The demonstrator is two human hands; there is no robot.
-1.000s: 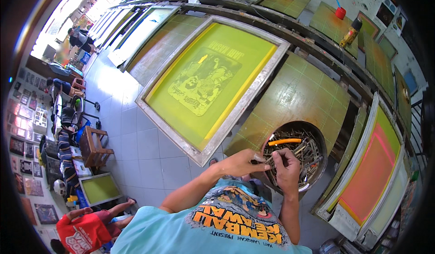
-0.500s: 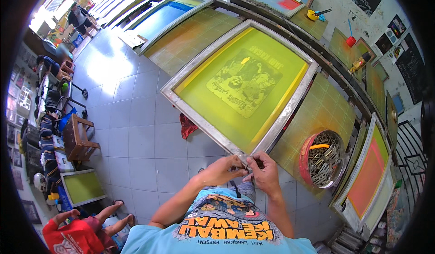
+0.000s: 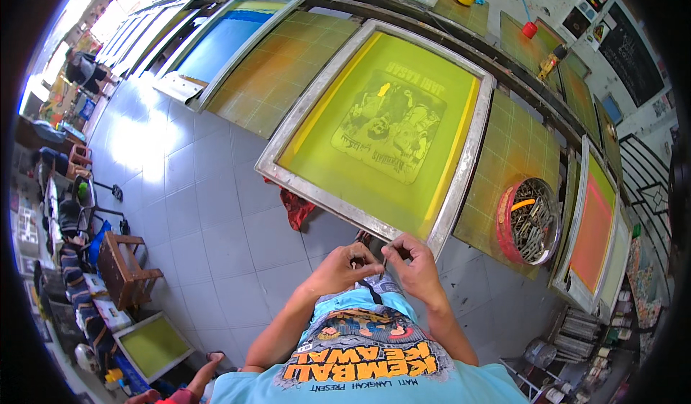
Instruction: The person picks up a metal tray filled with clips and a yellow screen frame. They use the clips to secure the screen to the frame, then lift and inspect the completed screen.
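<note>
In front of my shirt, my left hand (image 3: 344,268) and my right hand (image 3: 414,266) meet, thumbs and fingers pinched together. Between their fingertips is a small thin dark metal piece (image 3: 383,266), too small to name exactly. Just beyond my hands lies a screen-printing frame (image 3: 327,215) with a worn metal border. Its yellow-green mesh (image 3: 432,195) carries a picture stencil and yellow strips along the sides. The frame's near corner is close to my right hand, and neither hand appears to grip it.
A round red tin (image 3: 508,224) of loose metal hardware stands on the board (image 3: 497,159) to the right. Other frames, one with blue mesh (image 3: 223,47), line the long bench. A wooden stool (image 3: 129,267) and a seated person's leg (image 3: 205,375) are at left.
My view has turned, so the surroundings are shifted. My hands have come away from the frame's near corner, and the thin metal piece now shows between my fingertips.
</note>
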